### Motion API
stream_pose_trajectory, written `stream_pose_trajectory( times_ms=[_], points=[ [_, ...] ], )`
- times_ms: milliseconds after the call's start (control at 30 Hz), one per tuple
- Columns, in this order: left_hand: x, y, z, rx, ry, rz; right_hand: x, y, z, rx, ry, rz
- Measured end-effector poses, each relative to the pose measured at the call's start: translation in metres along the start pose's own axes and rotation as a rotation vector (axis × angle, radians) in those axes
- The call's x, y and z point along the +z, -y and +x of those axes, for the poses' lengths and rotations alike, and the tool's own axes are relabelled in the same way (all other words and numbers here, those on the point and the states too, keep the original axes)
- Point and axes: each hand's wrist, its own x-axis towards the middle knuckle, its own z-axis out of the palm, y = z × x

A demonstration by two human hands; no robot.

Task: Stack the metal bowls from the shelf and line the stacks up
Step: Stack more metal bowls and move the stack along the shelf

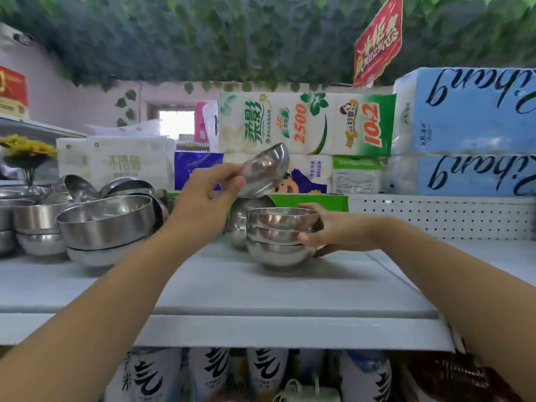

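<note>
I am in the middle of the stacking step, with one bowl (265, 169) in the air and one stack (281, 236) waiting for it. My left hand (208, 188) holds the bowl up off the shelf (261, 288), thumb and fingers (229, 171) pinching its near wall just under the rim. It hangs tilted, mouth turned up and away from me, at about eleven o'clock of the stack and clear above it, touching nothing else. My right hand (333, 232) is on the stack's three o'clock side, thumb near the top rim and fingers curled round the lower bowls, gripping it so it sits steady. The stack looks three bowls deep and stands on the shelf near the middle. More small bowls (240, 224) sit just behind it at eleven o'clock, partly hidden, so I cannot count them. The big bowls (107, 224) are nested well apart at nine o'clock. Tissue packs (304, 123) fill the back at twelve o'clock. As I judge it, the next move calls for levelling the bowl, bringing it over the stack's open mouth and lowering it straight in, so rim meets rim evenly. The steel is smooth, so a crooked drop could rock the stack or skid it; my right hand should hold on until the bowl seats. Lining up the stacks is not yet begun.
</note>
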Motion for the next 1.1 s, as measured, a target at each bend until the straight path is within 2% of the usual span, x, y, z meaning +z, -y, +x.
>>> stream_pose_trajectory(
  times_ms=[167,267,367,467,600,767,1000,1100],
  points=[
    [0.024,0.014,0.004,0.017,0.2,0.039,-0.003,-0.011,0.01,-0.133,-0.097,0.237],
    [0.031,0.028,-0.002,0.032,0.243,-0.01,-0.003,-0.008,0.009,-0.189,-0.155,0.333],
    [0.031,0.027,-0.005,0.014,0.203,-0.119,0.002,-0.004,0.007,-0.193,-0.191,0.284],
    [0.026,0.032,-0.006,-0.095,0.164,-0.117,0.007,-0.004,0.009,-0.167,-0.188,0.239],
    [0.026,0.047,-0.013,-0.255,0.213,-0.116,0.008,-0.007,0.013,-0.163,-0.183,0.253],
    [0.031,0.041,-0.018,-0.213,0.264,-0.134,0.013,-0.011,0.008,-0.166,-0.186,0.206],
    [0.041,0.043,-0.016,-0.259,0.26,-0.187,0.005,-0.014,-0.008,-0.169,-0.185,0.108],
    [0.04,0.053,-0.009,-0.218,0.141,-0.12,0.0,-0.015,-0.013,-0.165,-0.22,0.086]
  ],
)
